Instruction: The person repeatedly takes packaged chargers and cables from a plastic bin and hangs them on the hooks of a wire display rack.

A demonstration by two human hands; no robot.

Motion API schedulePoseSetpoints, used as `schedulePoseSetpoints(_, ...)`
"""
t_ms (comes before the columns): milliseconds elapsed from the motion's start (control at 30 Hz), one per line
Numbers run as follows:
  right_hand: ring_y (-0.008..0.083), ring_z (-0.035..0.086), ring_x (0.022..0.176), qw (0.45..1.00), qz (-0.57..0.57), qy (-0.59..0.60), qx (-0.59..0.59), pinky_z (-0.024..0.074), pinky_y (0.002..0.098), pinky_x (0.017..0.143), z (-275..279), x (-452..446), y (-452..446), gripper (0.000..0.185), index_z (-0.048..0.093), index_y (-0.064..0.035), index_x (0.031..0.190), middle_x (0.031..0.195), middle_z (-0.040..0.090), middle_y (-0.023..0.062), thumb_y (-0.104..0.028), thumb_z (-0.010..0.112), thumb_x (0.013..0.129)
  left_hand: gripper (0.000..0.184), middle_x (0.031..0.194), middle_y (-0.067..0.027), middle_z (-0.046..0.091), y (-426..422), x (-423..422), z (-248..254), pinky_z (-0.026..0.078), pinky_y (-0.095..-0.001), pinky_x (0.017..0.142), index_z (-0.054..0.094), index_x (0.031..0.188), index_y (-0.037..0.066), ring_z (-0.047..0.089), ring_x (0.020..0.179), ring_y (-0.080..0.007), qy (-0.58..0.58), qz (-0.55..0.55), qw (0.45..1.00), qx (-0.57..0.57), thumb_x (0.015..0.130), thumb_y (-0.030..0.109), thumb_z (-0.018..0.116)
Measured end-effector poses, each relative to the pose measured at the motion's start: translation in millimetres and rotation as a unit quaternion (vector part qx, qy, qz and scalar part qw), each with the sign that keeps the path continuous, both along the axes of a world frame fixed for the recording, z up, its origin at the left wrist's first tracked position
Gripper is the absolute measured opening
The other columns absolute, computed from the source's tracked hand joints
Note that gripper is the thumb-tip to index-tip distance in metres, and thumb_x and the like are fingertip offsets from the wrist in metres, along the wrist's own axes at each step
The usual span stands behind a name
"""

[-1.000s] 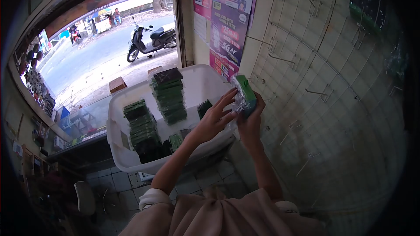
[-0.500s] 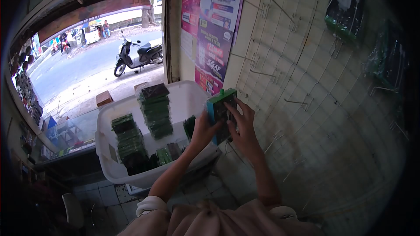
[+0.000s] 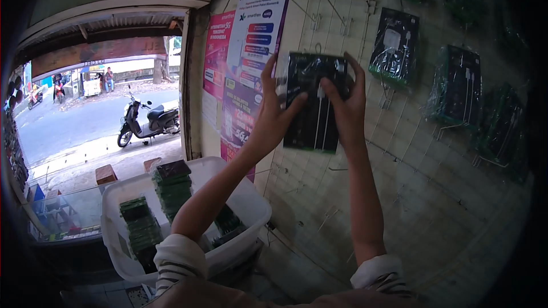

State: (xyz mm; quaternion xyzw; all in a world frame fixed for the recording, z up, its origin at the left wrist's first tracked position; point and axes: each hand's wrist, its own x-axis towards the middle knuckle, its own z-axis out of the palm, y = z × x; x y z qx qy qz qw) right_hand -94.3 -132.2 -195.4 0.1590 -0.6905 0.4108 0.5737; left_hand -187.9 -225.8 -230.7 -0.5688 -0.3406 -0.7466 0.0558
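Note:
A black package with green edges (image 3: 311, 115) is upright in front of the wire wall grid, a white cable pictured on its face. My left hand (image 3: 275, 108) holds its left side, thumb across the front. On the right side my right hand (image 3: 347, 105) grips it, thumb pressed on the front and fingers around the edge. Similar wrapped packages hang on hooks to the right, the nearest (image 3: 394, 48) beside my right hand. Below left, a white plastic tub (image 3: 251, 191) holds stacks of green and black packages (image 3: 173, 185).
Bare metal hooks (image 3: 332, 217) stick out from the wire grid (image 3: 399, 194). Posters (image 3: 251, 40) cover the wall left of my hands. A glass counter (image 3: 85, 205) stands by the opening at left. Outside are a parked scooter (image 3: 147, 121) and people.
Both hands have raised the package from beside the tub to the wall grid, its dark face now towards me. The view has tilted up and right, showing more hanging packages.

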Motion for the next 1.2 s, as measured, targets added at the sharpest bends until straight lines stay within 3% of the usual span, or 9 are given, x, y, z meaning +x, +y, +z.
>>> schedulePoseSetpoints(67, 0.0132, 0.057, 0.080, 0.999, -0.033, 0.019, 0.012, 0.0464, 0.0236, 0.068, 48, -13, 11, 0.057, 0.029, -0.0045, 0.122, 0.092, 0.056, 0.0123, -0.014, 0.063, 0.077, 0.066, 0.120, -0.0242, 0.039, 21, -14, 37, 0.033, -0.0355, 0.094, 0.015, 0.133, 0.006, 0.042, 0.113, -0.0277, 0.081, 0.070, 0.988, 0.108, 0.081, 0.011, 0.056)
schedulePoseSetpoints(133, 0.0184, 0.059, 0.081, 0.995, -0.062, 0.045, 0.059, 0.0466, 0.0273, 0.071, 94, -29, 26, 0.058, 0.031, -0.0044, 0.117, 0.095, 0.056, 0.0154, -0.019, 0.067, 0.074, 0.059, 0.118, -0.0255, 0.041, 35, -37, 79, 0.034, -0.0372, 0.093, 0.024, 0.131, 0.008, 0.044, 0.110, -0.0340, 0.139, 0.217, 0.963, 0.077, 0.080, 0.011, 0.055)
schedulePoseSetpoints(300, 0.0178, 0.057, 0.085, 0.979, -0.187, 0.035, 0.071, 0.0465, 0.0272, 0.071, 170, -79, 75, 0.066, 0.031, -0.0056, 0.118, 0.100, 0.055, 0.0155, -0.026, 0.071, 0.069, 0.054, 0.109, -0.0249, 0.050, 73, -83, 152, 0.039, -0.0396, 0.086, 0.031, 0.128, 0.011, 0.049, 0.102, -0.0383, 0.116, 0.236, 0.964, 0.037, 0.080, 0.017, 0.056)
schedulePoseSetpoints(367, 0.0306, 0.058, 0.092, 0.973, -0.223, 0.037, 0.047, 0.0443, 0.0348, 0.080, 177, -86, 79, 0.068, 0.033, -0.0047, 0.114, 0.100, 0.055, 0.0218, -0.029, 0.072, 0.064, 0.053, 0.111, -0.0244, 0.051, 83, -93, 164, 0.040, -0.0384, 0.085, 0.032, 0.129, 0.013, 0.051, 0.101, -0.0368, 0.123, 0.263, 0.957, 0.028, 0.081, 0.019, 0.055)
schedulePoseSetpoints(600, 0.0338, 0.056, 0.095, 0.958, -0.276, 0.045, 0.068, 0.0432, 0.0359, 0.083, 187, -104, 93, 0.070, 0.031, -0.0023, 0.114, 0.102, 0.054, 0.0240, -0.029, 0.072, 0.063, 0.053, 0.114, -0.0238, 0.050, 95, -109, 173, 0.040, -0.0354, 0.086, 0.031, 0.131, 0.016, 0.051, 0.104, -0.0339, 0.090, 0.206, 0.974, -0.019, 0.083, 0.020, 0.052)
schedulePoseSetpoints(700, 0.0351, 0.055, 0.095, 0.950, -0.300, 0.054, 0.061, 0.0426, 0.0367, 0.084, 184, -104, 97, 0.070, 0.031, -0.0012, 0.114, 0.102, 0.054, 0.0246, -0.028, 0.072, 0.064, 0.050, 0.124, -0.0178, 0.043, 94, -105, 171, 0.035, -0.0324, 0.092, 0.031, 0.132, 0.017, 0.043, 0.114, -0.0252, 0.075, 0.178, 0.978, -0.079, 0.086, 0.025, 0.050)
schedulePoseSetpoints(867, 0.0365, 0.055, 0.095, 0.949, -0.314, 0.019, 0.033, 0.0425, 0.0375, 0.084, 176, -103, 111, 0.069, 0.031, -0.0010, 0.112, 0.103, 0.053, 0.0251, -0.028, 0.072, 0.064, 0.053, 0.113, -0.0238, 0.050, 120, -121, 167, 0.039, -0.0359, 0.087, 0.030, 0.131, 0.016, 0.050, 0.105, -0.0336, 0.126, 0.202, 0.970, -0.045, 0.083, 0.022, 0.052)
schedulePoseSetpoints(1033, 0.0341, 0.056, 0.093, 0.931, -0.364, 0.016, -0.006, 0.0431, 0.0375, 0.082, 165, -106, 147, 0.066, 0.032, -0.0046, 0.111, 0.101, 0.054, 0.0224, -0.028, 0.072, 0.064, 0.042, 0.084, -0.0134, 0.060, 146, -137, 172, 0.050, -0.0305, 0.068, 0.047, 0.121, 0.015, 0.060, 0.079, -0.0212, 0.122, 0.107, 0.977, -0.136, 0.080, 0.016, 0.055)
schedulePoseSetpoints(1200, 0.0348, 0.054, 0.096, 0.910, -0.410, 0.029, 0.058, 0.0413, 0.0393, 0.083, 146, -101, 185, 0.061, 0.031, -0.0067, 0.113, 0.103, 0.053, 0.0223, -0.024, 0.069, 0.068, 0.041, 0.088, -0.0111, 0.060, 167, -138, 170, 0.052, -0.0381, 0.072, 0.048, 0.120, 0.019, 0.060, 0.077, -0.0212, 0.099, 0.054, 0.965, -0.238, 0.080, 0.010, 0.052)
